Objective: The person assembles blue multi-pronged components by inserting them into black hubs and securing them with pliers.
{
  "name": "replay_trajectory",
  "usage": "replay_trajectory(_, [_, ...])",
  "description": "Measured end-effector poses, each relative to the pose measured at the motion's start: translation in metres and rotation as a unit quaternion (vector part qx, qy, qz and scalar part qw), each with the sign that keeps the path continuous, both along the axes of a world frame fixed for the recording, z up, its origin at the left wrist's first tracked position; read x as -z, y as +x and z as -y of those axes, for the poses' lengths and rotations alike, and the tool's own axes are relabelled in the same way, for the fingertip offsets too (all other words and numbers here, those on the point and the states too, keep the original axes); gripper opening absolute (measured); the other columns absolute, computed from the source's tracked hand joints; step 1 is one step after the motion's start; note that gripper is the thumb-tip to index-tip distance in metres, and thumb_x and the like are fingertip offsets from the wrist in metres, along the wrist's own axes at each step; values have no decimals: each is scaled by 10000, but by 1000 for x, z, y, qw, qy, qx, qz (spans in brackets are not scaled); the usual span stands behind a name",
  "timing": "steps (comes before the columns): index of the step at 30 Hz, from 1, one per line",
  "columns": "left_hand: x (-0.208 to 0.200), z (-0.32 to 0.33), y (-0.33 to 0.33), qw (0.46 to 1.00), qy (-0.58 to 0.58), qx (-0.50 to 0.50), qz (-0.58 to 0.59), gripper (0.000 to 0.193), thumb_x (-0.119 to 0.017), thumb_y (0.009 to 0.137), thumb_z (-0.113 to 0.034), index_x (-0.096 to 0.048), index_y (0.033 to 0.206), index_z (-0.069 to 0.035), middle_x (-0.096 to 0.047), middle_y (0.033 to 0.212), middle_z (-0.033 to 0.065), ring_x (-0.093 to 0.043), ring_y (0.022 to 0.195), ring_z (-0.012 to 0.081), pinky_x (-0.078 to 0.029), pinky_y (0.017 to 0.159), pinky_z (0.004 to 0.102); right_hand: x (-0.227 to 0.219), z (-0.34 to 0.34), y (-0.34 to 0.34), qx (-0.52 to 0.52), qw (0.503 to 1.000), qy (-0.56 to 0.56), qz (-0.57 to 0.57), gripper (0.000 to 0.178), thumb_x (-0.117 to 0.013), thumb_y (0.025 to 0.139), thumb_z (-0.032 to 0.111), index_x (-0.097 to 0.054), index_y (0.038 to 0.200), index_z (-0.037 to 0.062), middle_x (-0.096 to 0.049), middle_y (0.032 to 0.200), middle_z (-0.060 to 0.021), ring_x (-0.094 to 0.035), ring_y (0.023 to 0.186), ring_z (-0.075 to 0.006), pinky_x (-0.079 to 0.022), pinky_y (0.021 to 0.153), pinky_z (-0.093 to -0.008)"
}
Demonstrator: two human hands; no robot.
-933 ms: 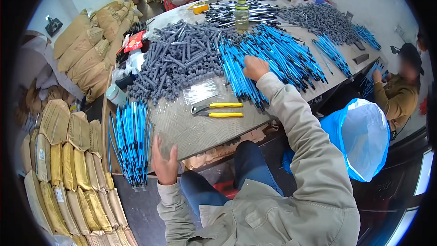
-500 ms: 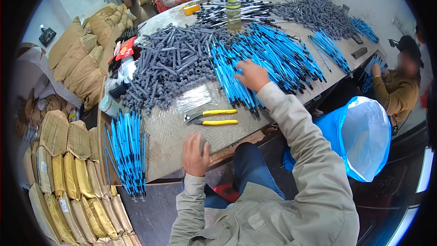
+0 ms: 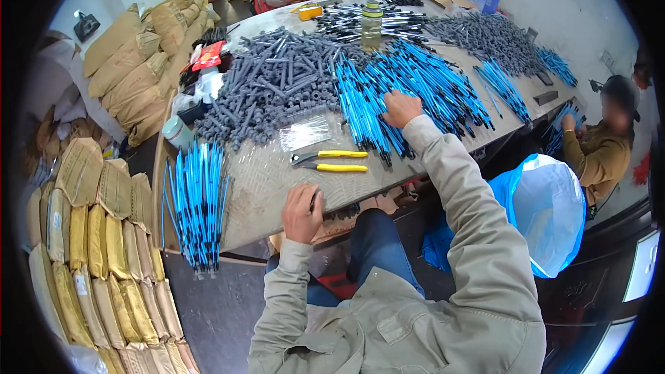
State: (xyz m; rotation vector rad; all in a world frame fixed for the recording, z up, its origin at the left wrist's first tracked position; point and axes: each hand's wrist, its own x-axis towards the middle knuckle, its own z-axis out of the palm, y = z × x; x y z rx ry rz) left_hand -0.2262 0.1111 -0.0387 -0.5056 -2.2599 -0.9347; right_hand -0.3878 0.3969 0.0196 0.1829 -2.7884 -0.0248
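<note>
My right hand [image 3: 402, 108] reaches over the large heap of thin blue rods with black ends [image 3: 436, 90]. Its fingers are bent down and closed at the heap's near left part, seemingly on a rod; the fingertips are partly hidden. At the table's near edge rests my left hand [image 3: 302, 213], fingers curled in, with a small dark spot between thumb and forefinger that I cannot make out. Yellow-handled pliers [image 3: 332, 160] lie just beyond it. Past them is a clear bag of thin white sticks [image 3: 305, 133]. A smaller bundle of blue rods [image 3: 197, 201] overhangs the table's left edge.
Grey plastic fittings [image 3: 277, 83] are heaped mid-table, near a green-lidded bottle [image 3: 371, 26]. A blue bag with white lining [image 3: 547, 215] stands at right. Brown packages [image 3: 104, 235] are stacked at left. Co-workers sit at the far side and at right [image 3: 599, 142].
My right hand has gone from raised, spread fingers to closed fingers down among the blue rods. The left fingers have curled in more. The whole view has shifted slightly.
</note>
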Motion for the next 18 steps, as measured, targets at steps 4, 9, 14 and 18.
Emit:
replay_trajectory(4, [-1, 1, 0, 999, 20, 30, -10, 159, -639, 770, -73, -622, 916, -10, -622, 906, 157, -590, 880, 316, -471, 758, 357, -12, 1, -2, 20, 999, -32, 31, 279, -619, 727, 254, -519, 930, 90, -632, 811, -116, -625, 758, -313, -487, 643, -436])
replay_trajectory(9, [-1, 7, 7, 997, 60, 10, 41, 164, -635, 785, -90, -626, 930, -13, -619, 893, 161, -593, 876, 298, -470, 758, 354, -32, 40, 64, -75, 942, -290, -151, 267, -663, 748, 171, -496, 926, 60, -622, 811, -109, -628, 741, -291, -482, 609, -371])
replay_trajectory(14, [-5, 10, 7, 971, 200, 46, 126, 284, -521, 903, -208, -572, 1074, 13, -633, 915, 129, -601, 876, 234, -464, 772, 327, -29, 92, 159, -211, 792, -561, -118, 210, -639, 812, 50, -444, 890, 33, -519, 718, -22, -468, 585, -48, -380, 494, -188])
replay_trajectory(18, [-32, 15, 17, 837, 499, 110, 196, 391, -432, 957, -297, -525, 1156, 26, -635, 926, 96, -586, 859, 171, -459, 772, 309, -4, 129, 209, -197, 681, -701, 74, 171, -592, 851, 80, -469, 957, 24, -539, 753, -17, -445, 581, -35, -363, 491, -174])
